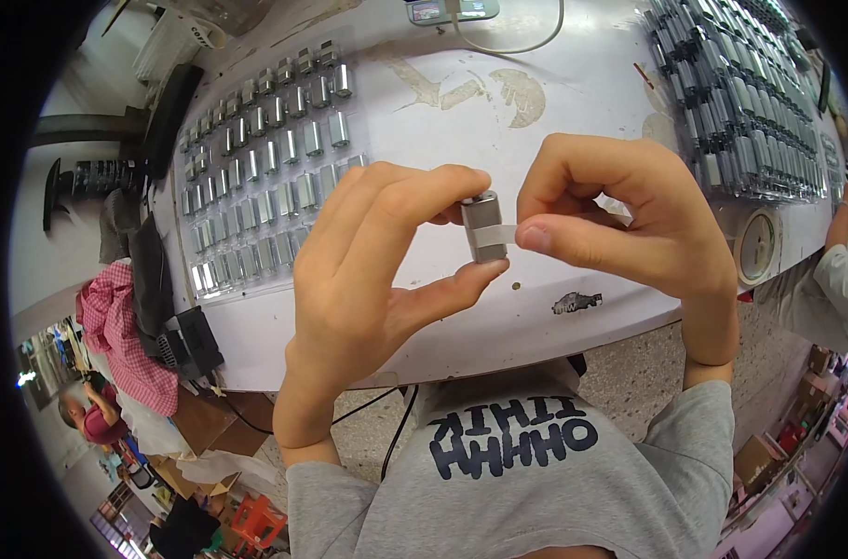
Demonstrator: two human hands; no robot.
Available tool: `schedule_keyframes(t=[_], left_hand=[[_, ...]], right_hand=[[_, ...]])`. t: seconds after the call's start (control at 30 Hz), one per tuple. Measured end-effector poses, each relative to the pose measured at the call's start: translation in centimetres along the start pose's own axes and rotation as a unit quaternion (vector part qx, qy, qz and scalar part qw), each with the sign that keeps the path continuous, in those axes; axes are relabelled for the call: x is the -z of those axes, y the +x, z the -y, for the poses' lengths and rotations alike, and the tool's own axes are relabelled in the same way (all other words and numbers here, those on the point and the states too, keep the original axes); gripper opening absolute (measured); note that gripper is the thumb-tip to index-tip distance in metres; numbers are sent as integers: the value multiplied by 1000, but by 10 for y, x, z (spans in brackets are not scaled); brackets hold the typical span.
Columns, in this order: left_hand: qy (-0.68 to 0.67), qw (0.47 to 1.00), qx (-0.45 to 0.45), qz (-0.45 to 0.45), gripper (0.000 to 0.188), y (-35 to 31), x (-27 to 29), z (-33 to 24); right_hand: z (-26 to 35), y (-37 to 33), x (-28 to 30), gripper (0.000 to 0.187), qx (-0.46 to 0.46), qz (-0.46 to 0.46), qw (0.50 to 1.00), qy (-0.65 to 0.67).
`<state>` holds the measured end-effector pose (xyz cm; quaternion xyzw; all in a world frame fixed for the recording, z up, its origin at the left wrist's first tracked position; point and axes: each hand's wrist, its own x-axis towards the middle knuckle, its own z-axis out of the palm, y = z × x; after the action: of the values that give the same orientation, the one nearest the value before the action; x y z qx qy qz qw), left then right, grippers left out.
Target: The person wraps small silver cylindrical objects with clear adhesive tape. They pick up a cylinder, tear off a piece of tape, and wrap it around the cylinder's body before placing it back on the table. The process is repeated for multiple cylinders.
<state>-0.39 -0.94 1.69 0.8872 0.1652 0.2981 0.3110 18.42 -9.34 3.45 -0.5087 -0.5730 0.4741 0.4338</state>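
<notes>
A small silver block-shaped metal case (481, 211), perhaps a lighter shell, is held upright above the table's front part. My left hand (363, 247) grips it by its ends, the index finger on top and the thumb underneath. Across the case's lower half runs a pale strip of tape (495, 236), its right end pinched between the thumb and index finger of my right hand (643, 214). The fingertips hide that end. My right hand's other fingers are curled in.
Left stands a clear tray (361, 142) with rows of silver cases; at right are stacked trays of similar pieces (740, 112). A tape roll (755, 244) lies by the right edge, a cabled device (452, 10) at the back. Another person's hand (845, 210) shows far right.
</notes>
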Motion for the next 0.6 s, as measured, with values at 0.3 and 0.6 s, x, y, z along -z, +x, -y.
schedule_keyframes(t=[0.3, 0.6], left_hand=[[-67, 998, 7, 3, 54, -2, 2, 2], [-174, 984, -15, -36, 59, -4, -3, -1]], right_hand=[[-1, 0, 0, 7, 28, -24, 999, -39], [-2, 2, 0, 10, 15, 15, 997, 81]])
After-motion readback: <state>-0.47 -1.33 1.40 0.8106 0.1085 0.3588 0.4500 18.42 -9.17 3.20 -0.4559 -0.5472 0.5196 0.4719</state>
